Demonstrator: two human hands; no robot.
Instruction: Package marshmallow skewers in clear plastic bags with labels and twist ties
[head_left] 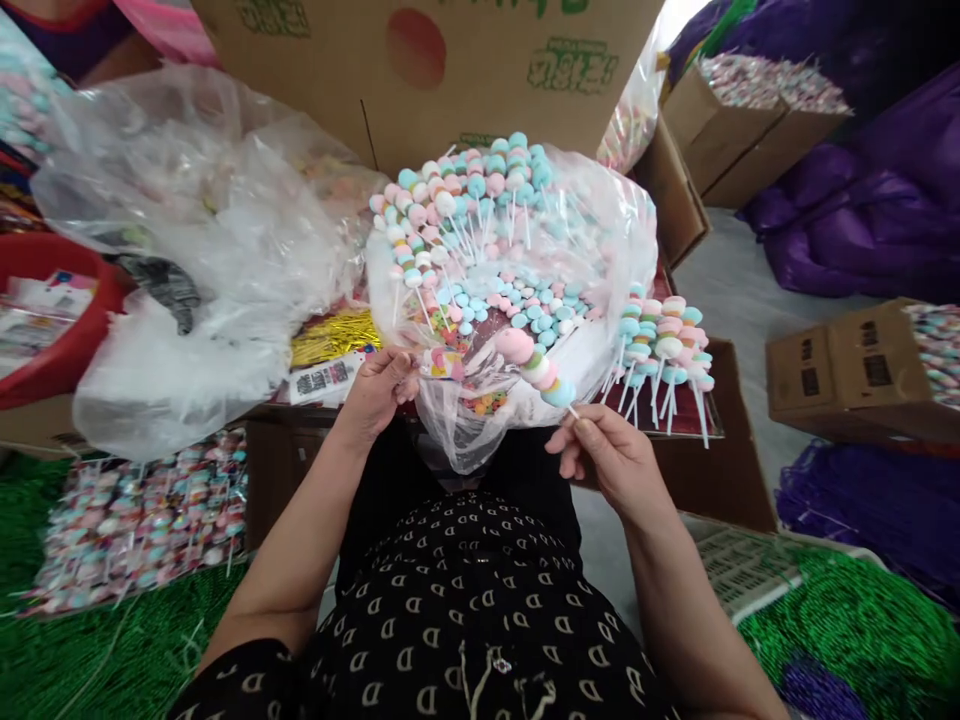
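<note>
Between the thumb and fingers of my right hand is the white stick of a candy skewer, tilted up to the left. Pink, green, white, yellow and blue pieces are threaded on it. My left hand pinches the end of a small clear printed wrapper, apart from the skewer. Behind both hands spreads a large clear plastic bag with loose blue, pink and white candies. Several finished candy skewers lie across its far side.
More candy skewers are piled at the table's right edge. Gold twist ties and a printed label lie left. A crumpled plastic bag, a red bucket and a tall carton stand around. Wrapped skewers fill the lower left.
</note>
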